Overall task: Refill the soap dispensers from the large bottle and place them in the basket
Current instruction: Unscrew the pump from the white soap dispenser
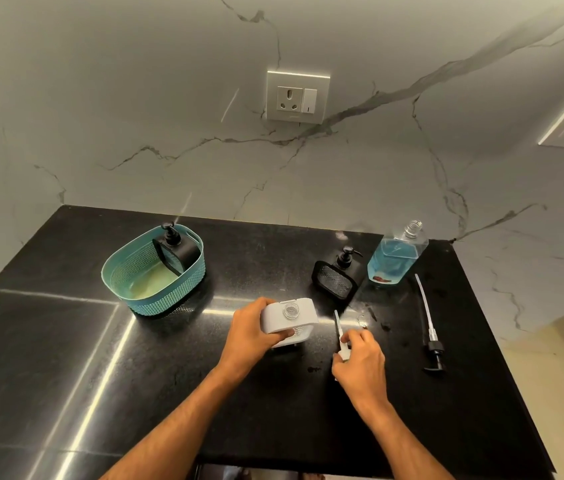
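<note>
Steadying the white dispenser [289, 318] on the counter [66, 341] with your left hand [253, 336] wrapped round it, you pinch its pump [341, 336] in your right hand [360, 363], apparently keeping the neck open for refilling.

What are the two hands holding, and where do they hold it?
The left hand grips the white dispenser by its left side. The right hand pinches the white pump near its head.
</note>
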Motion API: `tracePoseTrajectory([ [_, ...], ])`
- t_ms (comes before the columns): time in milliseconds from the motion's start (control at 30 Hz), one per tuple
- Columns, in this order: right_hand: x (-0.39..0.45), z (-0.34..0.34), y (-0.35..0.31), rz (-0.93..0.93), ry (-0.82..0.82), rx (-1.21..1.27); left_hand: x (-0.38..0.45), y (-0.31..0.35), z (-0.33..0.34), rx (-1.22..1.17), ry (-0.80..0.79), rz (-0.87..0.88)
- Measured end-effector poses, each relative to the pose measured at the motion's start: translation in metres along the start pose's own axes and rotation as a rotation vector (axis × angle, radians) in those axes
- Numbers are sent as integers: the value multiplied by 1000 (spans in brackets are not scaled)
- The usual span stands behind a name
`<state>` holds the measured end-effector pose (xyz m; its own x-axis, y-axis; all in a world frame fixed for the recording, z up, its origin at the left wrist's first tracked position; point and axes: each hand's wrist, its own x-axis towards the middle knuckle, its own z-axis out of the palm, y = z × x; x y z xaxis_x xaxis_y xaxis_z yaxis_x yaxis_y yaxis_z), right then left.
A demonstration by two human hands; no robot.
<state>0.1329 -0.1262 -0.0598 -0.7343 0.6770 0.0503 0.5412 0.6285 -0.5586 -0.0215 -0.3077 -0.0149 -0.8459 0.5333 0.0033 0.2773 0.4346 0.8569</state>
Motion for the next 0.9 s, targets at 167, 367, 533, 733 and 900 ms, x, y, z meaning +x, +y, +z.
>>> tracePoseTrajectory([
  [167,1,2,0,11,-2,1,1,3,1,-2,-7,-6],
  [367,3,4,3,-5,15,-2,4,5,2,-13,-10,-7],
  [533,8,-4,4,-35,131,58,6,8,3,-30,-14,1],
  [733,39,-35,17,-31,320,301,15,23,4,-62,-12,30],
  [900,84,-60,42,20,386,407,25,39,8,-62,-26,83],
])
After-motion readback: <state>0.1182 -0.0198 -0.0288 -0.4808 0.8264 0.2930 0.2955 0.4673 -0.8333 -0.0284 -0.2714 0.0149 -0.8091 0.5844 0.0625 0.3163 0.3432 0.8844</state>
